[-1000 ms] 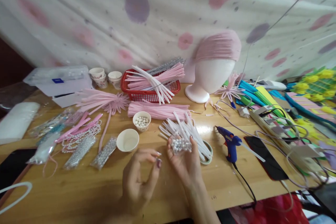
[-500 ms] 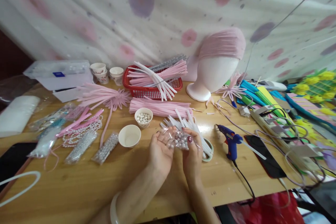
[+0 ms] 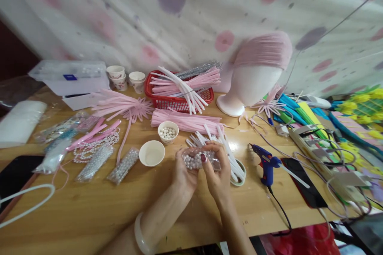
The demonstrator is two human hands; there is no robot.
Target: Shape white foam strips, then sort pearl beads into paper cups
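Observation:
Between my two hands is a clear plastic bag of pearl beads (image 3: 193, 161), held above the front middle of the table. My left hand (image 3: 184, 175) cups the bag from the left and below, fingers curled round it. On the other side my right hand (image 3: 218, 169) grips it, thumb lying across the plastic. Left of the hands stands an empty white paper cup (image 3: 152, 153). Just behind it, a second paper cup (image 3: 168, 140) contains pearl beads. White pipe cleaners (image 3: 229, 155) lie partly behind my right hand.
A blue glue gun (image 3: 267, 163) and a phone (image 3: 305, 183) lie to the right, near a power strip (image 3: 321, 161) with tangled cables. Behind are a red basket (image 3: 179, 103) of pipe cleaners and a foam head (image 3: 254, 83). Bead packets (image 3: 123, 166) lie left.
The beads have gathered toward the left in the bag, and my right thumb has shifted left over it. The whole view has moved slightly.

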